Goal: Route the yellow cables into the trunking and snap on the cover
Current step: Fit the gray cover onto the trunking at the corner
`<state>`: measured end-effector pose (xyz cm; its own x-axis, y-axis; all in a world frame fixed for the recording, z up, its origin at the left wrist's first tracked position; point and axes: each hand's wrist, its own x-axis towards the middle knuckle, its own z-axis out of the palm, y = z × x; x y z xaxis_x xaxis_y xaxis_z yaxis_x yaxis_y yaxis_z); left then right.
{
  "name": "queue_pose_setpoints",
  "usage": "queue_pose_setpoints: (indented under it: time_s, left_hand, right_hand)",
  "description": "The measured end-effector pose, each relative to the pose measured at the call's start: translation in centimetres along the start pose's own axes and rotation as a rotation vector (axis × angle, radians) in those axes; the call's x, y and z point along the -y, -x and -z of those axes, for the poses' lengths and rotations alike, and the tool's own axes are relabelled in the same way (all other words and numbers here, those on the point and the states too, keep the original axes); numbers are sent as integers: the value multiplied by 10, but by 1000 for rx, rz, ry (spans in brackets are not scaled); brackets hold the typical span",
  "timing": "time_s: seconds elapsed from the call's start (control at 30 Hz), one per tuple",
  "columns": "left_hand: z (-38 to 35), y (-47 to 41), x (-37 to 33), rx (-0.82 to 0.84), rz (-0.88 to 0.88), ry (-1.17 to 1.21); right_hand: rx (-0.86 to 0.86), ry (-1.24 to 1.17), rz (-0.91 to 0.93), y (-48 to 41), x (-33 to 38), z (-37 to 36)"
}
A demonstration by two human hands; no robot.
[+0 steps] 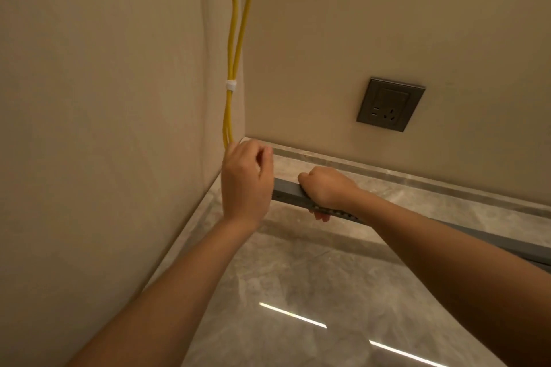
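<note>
Yellow cables (234,39), two of them, hanging down the corner where the two walls meet, tied together with a small white band (230,85). Lower ends of the cables hidden behind the left hand (246,180), right at the corner of the floor (298,292). Left hand curled with fingers bent in, touching the cables at their bottom end; cannot tell if really pinching them. Grey trunking (287,192), a long thin bar, stretching from just beside the left hand off toward the right edge, held up a little above the floor and near the back wall. Row of small slots along its near side. Right hand (326,189) wrapped tight around the trunking near its left end, knuckles on top, fingertips peeking out underneath. Stone skirting (417,180) running along the bottom of the back wall, just behind the trunking. Dark grey socket (390,104) on the back wall, well above the right hand. Shiny grey floor with two bright streaks of light near the bottom edge.
</note>
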<state>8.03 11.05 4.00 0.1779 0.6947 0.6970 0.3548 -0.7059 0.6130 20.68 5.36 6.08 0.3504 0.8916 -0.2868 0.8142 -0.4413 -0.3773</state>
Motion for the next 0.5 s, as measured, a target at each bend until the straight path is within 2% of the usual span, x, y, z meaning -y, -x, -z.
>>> queue_pose_setpoints:
  time_s: [0.03,0.07,0.17,0.23,0.3,0.4,0.5]
  left_hand:
    - [5,7,-1,-59,92,51]
    - [7,15,-1,-46,217,85]
    - [6,36,2,193,626,94]
    - [4,39,2,319,887,259]
    - [4,34,-4,355,1095,470]
    - [2,28,-13,361,1219,615]
    - [-2,25,-16,343,1231,573]
  right_hand:
    - [-6,-5,5,-1,-1,0]
    - [-13,-13,7,-2,-2,1]
    - [-44,-31,17,-5,-3,1]
    - [-64,-24,23,-6,-3,0]
    - [-92,7,21,-8,-2,-2]
    - [-129,70,12,-13,0,-4]
    - [-45,32,7,-17,1,-2]
